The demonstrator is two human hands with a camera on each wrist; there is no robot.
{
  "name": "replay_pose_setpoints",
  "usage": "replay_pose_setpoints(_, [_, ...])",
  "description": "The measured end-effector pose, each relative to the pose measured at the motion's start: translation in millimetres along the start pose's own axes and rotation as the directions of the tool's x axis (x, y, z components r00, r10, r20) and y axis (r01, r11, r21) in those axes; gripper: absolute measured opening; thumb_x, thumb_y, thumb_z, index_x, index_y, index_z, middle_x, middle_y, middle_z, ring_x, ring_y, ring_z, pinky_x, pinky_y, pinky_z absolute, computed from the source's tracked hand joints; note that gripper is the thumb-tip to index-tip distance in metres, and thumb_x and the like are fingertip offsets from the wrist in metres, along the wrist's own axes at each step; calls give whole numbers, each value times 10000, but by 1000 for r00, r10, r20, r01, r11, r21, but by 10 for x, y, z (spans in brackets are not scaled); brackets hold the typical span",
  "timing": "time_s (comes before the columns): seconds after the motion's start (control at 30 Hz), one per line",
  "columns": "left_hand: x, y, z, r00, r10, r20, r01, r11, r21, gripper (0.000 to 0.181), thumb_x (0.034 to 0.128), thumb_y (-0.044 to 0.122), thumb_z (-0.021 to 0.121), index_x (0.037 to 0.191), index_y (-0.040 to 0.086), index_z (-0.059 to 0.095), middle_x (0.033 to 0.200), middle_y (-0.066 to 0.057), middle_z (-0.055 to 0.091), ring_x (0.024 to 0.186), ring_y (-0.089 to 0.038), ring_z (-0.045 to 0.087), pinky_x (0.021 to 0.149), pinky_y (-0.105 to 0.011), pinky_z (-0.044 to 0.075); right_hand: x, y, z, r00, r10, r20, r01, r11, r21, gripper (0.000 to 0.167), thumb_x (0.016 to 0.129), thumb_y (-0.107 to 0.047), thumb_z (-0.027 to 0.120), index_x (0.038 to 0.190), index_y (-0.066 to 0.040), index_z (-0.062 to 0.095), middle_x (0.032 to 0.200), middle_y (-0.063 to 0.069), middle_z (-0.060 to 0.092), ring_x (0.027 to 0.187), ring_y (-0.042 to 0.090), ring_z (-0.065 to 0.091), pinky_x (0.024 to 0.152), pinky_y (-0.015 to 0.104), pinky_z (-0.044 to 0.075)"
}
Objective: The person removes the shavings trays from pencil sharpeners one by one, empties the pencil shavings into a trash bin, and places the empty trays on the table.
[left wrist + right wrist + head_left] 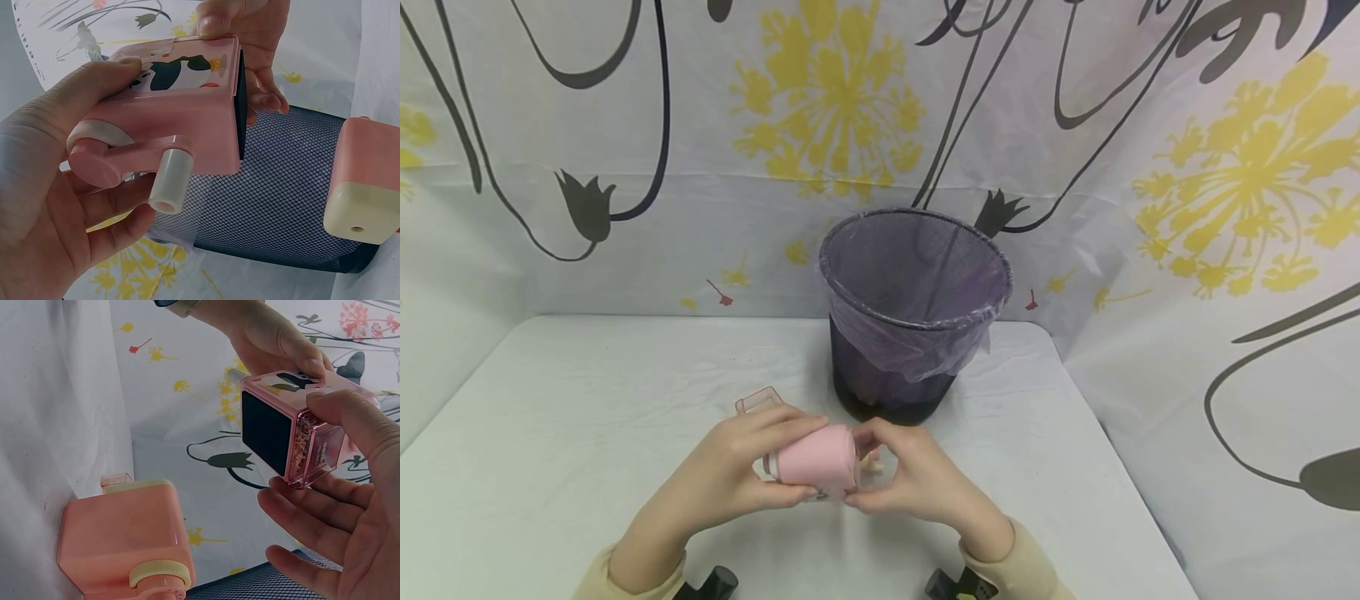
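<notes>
My left hand [756, 462] grips a pink crank pencil sharpener [818, 458] above the table, thumb on its printed face. In the left wrist view, its white crank handle [170, 181] points toward the camera. My right hand [350, 462] pinches the sharpener's clear drawer [322, 453] between thumb and fingers; shavings show inside. The sharpener's dark flat base [265, 434] faces sideways. A second pencil sharpener [128, 534], pink and cream, stands on the table, mostly hidden behind my hands in the head view.
A black mesh bin [880, 383] with a translucent purple liner [917, 346] stands behind my hands. A clear, red-edged piece [760, 399] lies on the white table [587, 417] beyond my left hand. Patterned cloth [685, 167] hangs at the back and sides.
</notes>
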State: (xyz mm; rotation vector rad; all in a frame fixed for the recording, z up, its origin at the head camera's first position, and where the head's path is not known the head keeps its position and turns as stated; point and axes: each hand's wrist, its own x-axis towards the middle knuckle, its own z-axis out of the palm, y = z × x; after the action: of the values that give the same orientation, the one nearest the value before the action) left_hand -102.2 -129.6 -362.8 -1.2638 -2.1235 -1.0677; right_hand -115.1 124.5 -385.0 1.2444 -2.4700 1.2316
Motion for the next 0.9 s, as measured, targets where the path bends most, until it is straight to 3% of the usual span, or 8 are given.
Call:
replay_pose_setpoints(0.2, [-4,4,-3,1000,-4,6,4,1000,-6,513,784,306,801,1215,75,646,1111,4,638,963,-138,609,824,-201,483,-4,24,11,999,-46,-5,46,999,6,476,654,-160,855,1046,-131,587,957,-80,644,811,112,628,715,313,541])
replay_pose_setpoints(0.6, [0,3,-10,1000,4,13,-4,1000,-8,514,784,308,800,1213,71,645,1109,4,638,956,-129,604,808,-197,487,-6,36,1,999,-36,-2,36,999,7,485,647,-156,859,1053,-117,597,950,-70,659,815,80,628,721,300,543])
replay_pose_setpoints(0.9, [-9,-5,-20,1000,1,21,-1,1000,-11,513,797,317,789,1220,69,641,1117,-2,635,950,-127,600,799,-195,490,-4,32,-20,999,-46,7,46,998,-33,492,656,-179,861,1069,-117,600,961,-62,667,821,66,625,755,191,504])
